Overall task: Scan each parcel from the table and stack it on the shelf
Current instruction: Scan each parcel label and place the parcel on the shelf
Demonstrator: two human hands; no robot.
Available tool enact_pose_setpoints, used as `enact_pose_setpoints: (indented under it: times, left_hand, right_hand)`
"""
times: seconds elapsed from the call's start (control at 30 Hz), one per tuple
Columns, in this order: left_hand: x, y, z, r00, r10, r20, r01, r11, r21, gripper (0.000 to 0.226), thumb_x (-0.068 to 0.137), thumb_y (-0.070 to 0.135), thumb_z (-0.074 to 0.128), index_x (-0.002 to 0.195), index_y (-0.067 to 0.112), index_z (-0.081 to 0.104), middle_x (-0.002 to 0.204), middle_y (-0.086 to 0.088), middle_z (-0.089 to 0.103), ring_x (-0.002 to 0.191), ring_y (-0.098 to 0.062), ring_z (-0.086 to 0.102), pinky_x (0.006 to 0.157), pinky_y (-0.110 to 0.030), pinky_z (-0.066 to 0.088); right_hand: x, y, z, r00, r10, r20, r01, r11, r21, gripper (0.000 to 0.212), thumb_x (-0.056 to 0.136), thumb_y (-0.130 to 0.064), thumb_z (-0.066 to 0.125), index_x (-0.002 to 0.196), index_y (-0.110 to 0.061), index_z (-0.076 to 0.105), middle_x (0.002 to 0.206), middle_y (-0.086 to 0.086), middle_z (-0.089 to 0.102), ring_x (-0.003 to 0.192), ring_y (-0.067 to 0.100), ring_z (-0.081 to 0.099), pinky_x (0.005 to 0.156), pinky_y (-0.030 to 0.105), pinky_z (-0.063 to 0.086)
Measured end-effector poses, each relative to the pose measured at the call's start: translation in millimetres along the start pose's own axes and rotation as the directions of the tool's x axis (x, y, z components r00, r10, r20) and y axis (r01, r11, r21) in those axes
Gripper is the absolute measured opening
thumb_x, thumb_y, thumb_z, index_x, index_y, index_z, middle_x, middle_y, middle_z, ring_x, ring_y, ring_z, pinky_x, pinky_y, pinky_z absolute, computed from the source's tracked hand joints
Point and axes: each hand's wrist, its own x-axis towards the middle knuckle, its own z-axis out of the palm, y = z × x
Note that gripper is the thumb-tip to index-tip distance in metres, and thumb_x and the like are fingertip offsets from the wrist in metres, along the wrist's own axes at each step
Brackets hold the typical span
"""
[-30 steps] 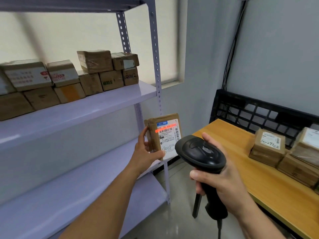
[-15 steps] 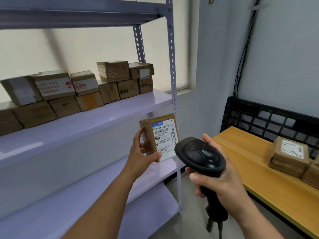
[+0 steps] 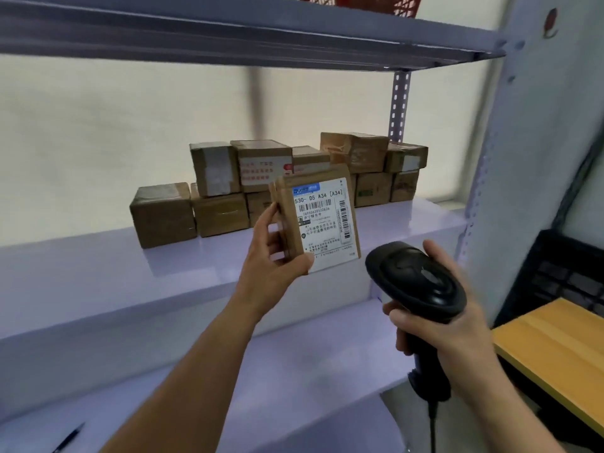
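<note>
My left hand (image 3: 273, 256) grips a flat brown parcel (image 3: 322, 220) by its left edge and lower corner, its white shipping label facing me. It is raised in front of the middle shelf (image 3: 228, 256), just ahead of several brown parcels (image 3: 353, 158) stacked in two rows at the back of that shelf. My right hand (image 3: 447, 322) holds a black barcode scanner (image 3: 415, 279) by its handle, to the lower right of the parcel and apart from it. No red scan light shows on the label.
The wooden table (image 3: 555, 341) shows at the lower right, with a black crate (image 3: 562, 273) behind it. A pen (image 3: 68, 438) lies on the lower shelf at the bottom left. The top shelf board (image 3: 261, 37) hangs overhead, and an upright post (image 3: 483, 178) stands at the right.
My left hand has lifted the parcel up toward the middle shelf's stack, and the red scan light is off the label. My view turned left; the parcels on the table left the frame.
</note>
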Motion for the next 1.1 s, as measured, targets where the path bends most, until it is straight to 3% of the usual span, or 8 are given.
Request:
enact_pose_setpoints:
  times: [0.13, 0.23, 0.47, 0.57, 0.7, 0.9, 1.03, 1.1]
  left_hand:
    - [11, -1, -68, 0.995, 0.016, -0.099, -0.012, 0.999, 0.038, 0.085, 0.082, 0.004, 0.070, 0.142, 0.044, 0.026, 0.122, 0.007, 0.060, 0.106, -0.002, 0.060, 0.064, -0.016, 0.053]
    - [20, 0, -115, 0.979, 0.017, -0.201, -0.006, 0.998, 0.056, 0.080, 0.085, 0.000, 0.065, 0.146, 0.036, 0.028, 0.111, 0.011, 0.063, 0.094, 0.005, 0.064, 0.063, -0.016, 0.053]
    - [63, 8, -197, 0.930, -0.054, -0.362, 0.093, 0.992, 0.090, 0.065, 0.090, 0.017, 0.059, 0.144, 0.040, 0.031, 0.098, 0.006, 0.064, 0.085, -0.005, 0.064, 0.073, -0.026, 0.055]
    - [90, 7, -215, 0.929, -0.116, -0.352, 0.157, 0.983, 0.093, 0.062, 0.077, 0.033, 0.060, 0.133, 0.046, 0.037, 0.113, -0.002, 0.064, 0.095, -0.018, 0.067, 0.078, -0.038, 0.059]
    - [118, 2, -225, 0.931, -0.167, -0.326, 0.216, 0.969, 0.120, 0.072, 0.066, 0.044, 0.054, 0.136, 0.043, 0.037, 0.124, -0.007, 0.060, 0.102, -0.026, 0.065, 0.071, -0.033, 0.056]
    - [150, -17, -232, 0.922, -0.185, -0.340, 0.271, 0.936, 0.227, 0.076, 0.072, 0.058, 0.043, 0.146, 0.047, 0.027, 0.133, -0.004, 0.058, 0.112, -0.032, 0.060, 0.089, -0.049, 0.055]
    - [163, -23, -232, 0.926, -0.081, -0.368, 0.233, 0.891, 0.390, 0.055, 0.096, 0.056, 0.038, 0.148, 0.039, 0.032, 0.145, -0.003, 0.048, 0.128, -0.028, 0.048, 0.105, -0.042, 0.043]
    - [167, -27, -231, 0.938, -0.079, -0.337, 0.221, 0.886, 0.408, 0.057, 0.094, 0.055, 0.048, 0.146, 0.034, 0.036, 0.141, -0.001, 0.051, 0.126, -0.025, 0.049, 0.104, -0.038, 0.042]
  right_hand:
    - [16, 10, 59, 0.998, -0.001, 0.058, 0.001, 1.000, 0.005, 0.095, 0.071, 0.017, 0.073, 0.130, -0.053, 0.050, 0.103, 0.022, 0.068, 0.047, 0.034, 0.057, 0.048, 0.037, 0.052]
    - [25, 12, 97, 0.993, -0.002, 0.116, 0.001, 1.000, 0.011, 0.093, 0.072, 0.016, 0.073, 0.128, -0.053, 0.049, 0.107, 0.020, 0.067, 0.049, 0.032, 0.059, 0.049, 0.034, 0.053]
    - [47, 16, 146, 0.979, 0.002, 0.205, -0.003, 1.000, 0.002, 0.093, 0.069, 0.006, 0.081, 0.129, -0.055, 0.045, 0.112, 0.013, 0.065, 0.056, 0.032, 0.064, 0.054, 0.034, 0.057]
    - [55, 18, 156, 0.978, 0.011, 0.206, -0.013, 1.000, 0.006, 0.094, 0.068, 0.005, 0.082, 0.129, -0.055, 0.045, 0.112, 0.011, 0.065, 0.056, 0.032, 0.064, 0.054, 0.036, 0.057]
    - [66, 21, 166, 0.979, 0.014, 0.203, -0.010, 1.000, -0.018, 0.094, 0.068, 0.010, 0.078, 0.127, -0.055, 0.044, 0.116, 0.010, 0.062, 0.056, 0.030, 0.064, 0.054, 0.035, 0.058]
    - [77, 23, 168, 0.982, -0.001, 0.190, 0.006, 1.000, -0.026, 0.094, 0.070, 0.012, 0.076, 0.129, -0.054, 0.043, 0.118, 0.016, 0.060, 0.054, 0.028, 0.064, 0.052, 0.032, 0.056]
    - [82, 27, 169, 0.983, -0.004, 0.184, 0.001, 1.000, 0.017, 0.093, 0.064, 0.002, 0.084, 0.126, -0.058, 0.048, 0.116, 0.017, 0.062, 0.052, 0.026, 0.062, 0.051, 0.031, 0.055]
    - [85, 29, 169, 0.983, -0.008, 0.183, 0.006, 1.000, 0.010, 0.094, 0.063, 0.002, 0.084, 0.127, -0.056, 0.047, 0.118, 0.014, 0.060, 0.053, 0.027, 0.062, 0.051, 0.031, 0.055]
